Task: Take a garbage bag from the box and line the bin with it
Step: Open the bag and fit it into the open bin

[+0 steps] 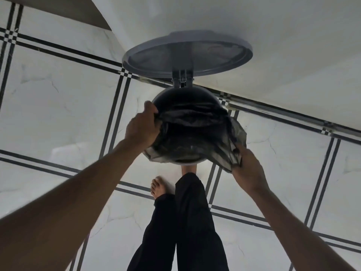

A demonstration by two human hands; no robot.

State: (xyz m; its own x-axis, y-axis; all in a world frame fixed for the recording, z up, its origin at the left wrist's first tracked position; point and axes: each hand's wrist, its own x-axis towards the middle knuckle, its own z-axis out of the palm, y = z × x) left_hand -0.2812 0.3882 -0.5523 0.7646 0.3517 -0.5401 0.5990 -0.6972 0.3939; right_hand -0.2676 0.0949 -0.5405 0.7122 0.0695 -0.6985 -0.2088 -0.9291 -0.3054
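Note:
A round pedal bin (172,96) stands on the tiled floor against a white wall, its grey lid (187,53) swung up and open. A dark, thin garbage bag (195,133) is spread over the bin's mouth, its edge folded over the near rim. My left hand (143,127) grips the bag's edge at the left side of the rim. My right hand (249,169) holds a bunched part of the bag outside the rim at the near right. The bag box is not in view.
My legs in black trousers (185,222) stand just before the bin, one bare foot (158,186) on the floor, the other tucked under the bin's front. White floor tiles with dark stripes (58,98) surround it. A white wall (273,45) rises behind.

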